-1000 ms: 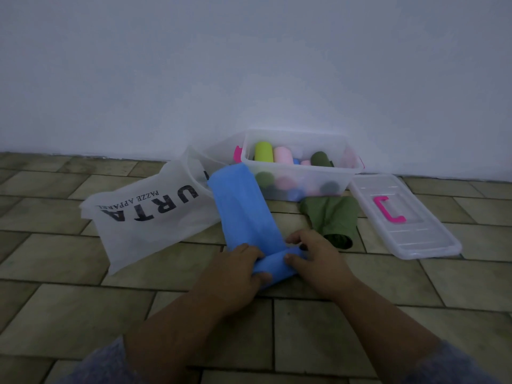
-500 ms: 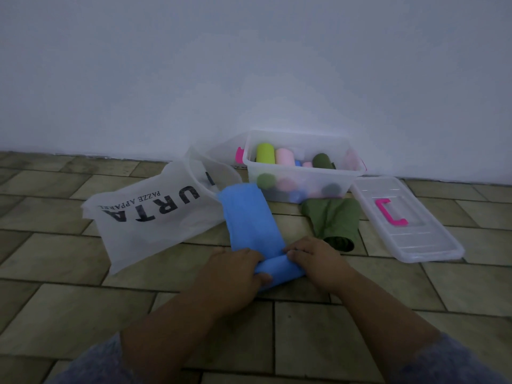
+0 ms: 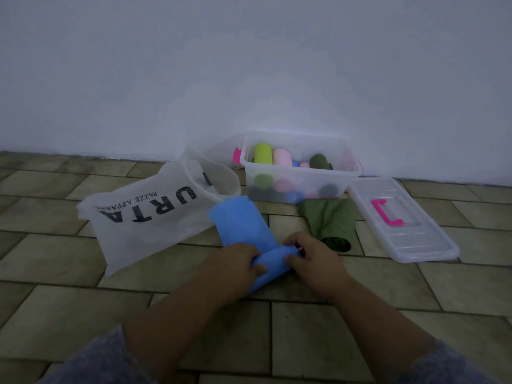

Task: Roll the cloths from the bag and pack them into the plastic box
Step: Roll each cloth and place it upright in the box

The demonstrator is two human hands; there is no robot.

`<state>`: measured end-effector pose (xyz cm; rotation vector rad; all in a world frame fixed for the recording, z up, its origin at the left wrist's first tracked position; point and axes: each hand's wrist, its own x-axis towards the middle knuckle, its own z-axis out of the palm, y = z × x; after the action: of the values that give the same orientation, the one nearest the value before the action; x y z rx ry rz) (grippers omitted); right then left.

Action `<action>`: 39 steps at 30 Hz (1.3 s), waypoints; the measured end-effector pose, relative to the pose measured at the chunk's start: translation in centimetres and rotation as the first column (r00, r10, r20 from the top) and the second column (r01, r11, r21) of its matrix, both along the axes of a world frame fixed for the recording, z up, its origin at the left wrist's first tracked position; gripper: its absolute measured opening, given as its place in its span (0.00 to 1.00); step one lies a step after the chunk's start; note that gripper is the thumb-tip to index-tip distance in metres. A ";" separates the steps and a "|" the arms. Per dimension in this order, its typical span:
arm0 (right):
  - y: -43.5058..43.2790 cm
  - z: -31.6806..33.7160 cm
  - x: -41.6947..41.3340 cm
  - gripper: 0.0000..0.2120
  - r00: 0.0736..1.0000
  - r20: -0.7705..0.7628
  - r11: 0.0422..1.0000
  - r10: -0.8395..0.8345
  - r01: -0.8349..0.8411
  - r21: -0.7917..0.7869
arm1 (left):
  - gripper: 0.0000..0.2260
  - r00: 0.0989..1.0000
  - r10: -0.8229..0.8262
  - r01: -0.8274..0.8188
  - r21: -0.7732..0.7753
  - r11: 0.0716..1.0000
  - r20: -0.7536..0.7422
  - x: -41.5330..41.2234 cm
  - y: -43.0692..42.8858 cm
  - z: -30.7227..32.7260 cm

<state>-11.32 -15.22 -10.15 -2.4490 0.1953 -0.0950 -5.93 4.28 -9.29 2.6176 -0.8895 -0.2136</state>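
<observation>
Both the left hand (image 3: 235, 261) and right hand (image 3: 313, 256) clamp the rolled near end of a long blue cloth (image 3: 241, 225) on the tiled floor (image 3: 83, 314). The clear plastic box (image 3: 299, 173) of coloured cloth rolls stands by the wall.

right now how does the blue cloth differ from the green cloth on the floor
The blue cloth is held by both hands, its near end partly rolled; the olive green cloth lies untouched to its right. The blue is bright, the green dark. Both lie on the tiled floor before the clear plastic box.

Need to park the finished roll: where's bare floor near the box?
Bare tiles between blue cloth and green cloth, and right of the right hand below the lid. Crowded: box front, bag side.
</observation>
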 end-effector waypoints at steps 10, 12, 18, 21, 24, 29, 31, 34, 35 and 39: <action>-0.1 0.5 0.4 0.19 0.997 -0.073 0.982 0.022 -0.035 -0.184 | 0.20 0.987 -0.047 0.048 0.000 0.999 0.154 -0.7 0.5 -0.4; -0.1 0.5 0.4 0.22 0.995 -0.075 0.988 0.062 -0.072 -0.135 | 0.15 0.999 0.009 -0.010 0.019 1.000 0.048 -0.2 0.3 0.1; 0.1 0.5 0.5 0.20 0.993 -0.088 0.979 0.075 -0.090 -0.184 | 0.22 0.976 -0.038 0.019 0.092 0.996 0.216 0.4 1.0 -0.2; 0.3 0.8 1.0 0.22 0.990 -0.129 0.952 0.055 -0.091 -0.293 | 0.23 0.981 -0.014 0.015 -0.005 1.000 0.195 0.2 1.1 -0.7; 0.6 0.7 1.0 0.23 0.994 -0.069 0.941 0.086 -0.104 -0.323 | 0.18 0.984 0.094 -0.105 0.067 0.992 0.148 1.1 0.8 -0.2; 1.0 0.5 1.1 0.22 0.993 -0.078 0.940 0.088 -0.109 -0.323 | 0.20 0.964 0.052 -0.086 0.123 0.989 0.260 2.0 0.4 0.0; 1.0 0.8 1.7 0.23 0.992 -0.092 0.909 0.086 -0.115 -0.400 | 0.21 0.967 0.023 -0.034 0.039 0.999 0.254 1.6 0.6 -0.4; 1.6 1.1 1.7 0.28 0.985 -0.044 0.879 0.166 -0.168 -0.446 | 0.18 0.976 0.061 -0.079 0.080 0.994 0.210 2.0 0.5 -0.4; 1.8 1.0 1.6 0.28 0.979 -0.036 0.866 0.202 -0.196 -0.460 | 0.18 0.982 0.077 -0.100 0.127 0.987 0.175 2.4 0.4 -0.1; 2.3 1.0 1.5 0.25 0.979 -0.063 0.843 0.194 -0.199 -0.501 | 0.19 0.987 0.062 -0.105 0.298 0.949 0.150 3.5 0.1 1.0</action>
<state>-9.80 -12.92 -9.13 -2.9802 -0.0959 -0.0473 -2.46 4.41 -8.25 2.9829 -0.8450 -0.1580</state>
